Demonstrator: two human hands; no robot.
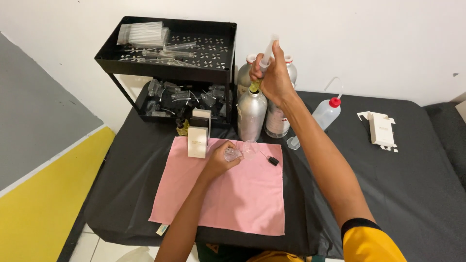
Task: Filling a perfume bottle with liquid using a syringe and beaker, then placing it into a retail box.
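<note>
The right hand [273, 73] is raised over the neck of a silver metal bottle [251, 114], fingers closed round a clear syringe [266, 54] that stands nearly upright with its tip down in the bottle's mouth. The left hand [219, 159] rests on the pink cloth [242, 199], curled round a small clear glass bottle [233, 154] held just above the cloth; I cannot see any liquid in it (it is small and partly hidden by the fingers). Just beside it lie a small clear funnel [251, 147] and a black spray cap [273, 160] with its thin tube, off the bottle.

As I judge it, the work is in its early middle: the liquid is being drawn from the big bottle, and the small bottle looks unfilled and uncapped, so filling, capping and boxing seem to be left. A small cream box [197, 142] stands upright at the far edge of the cloth, with a small yellowish bottle [182, 127] behind it.

Further back, two more metal bottles [278, 116] stand touching the first, a squeeze bottle with a red cap [326, 112] sits to the right, and a flattened white carton [381, 130] lies well apart on the dark bench [412, 194]. A black two-tier rack [165, 58] holds many empty glass vials and clear packets.
</note>
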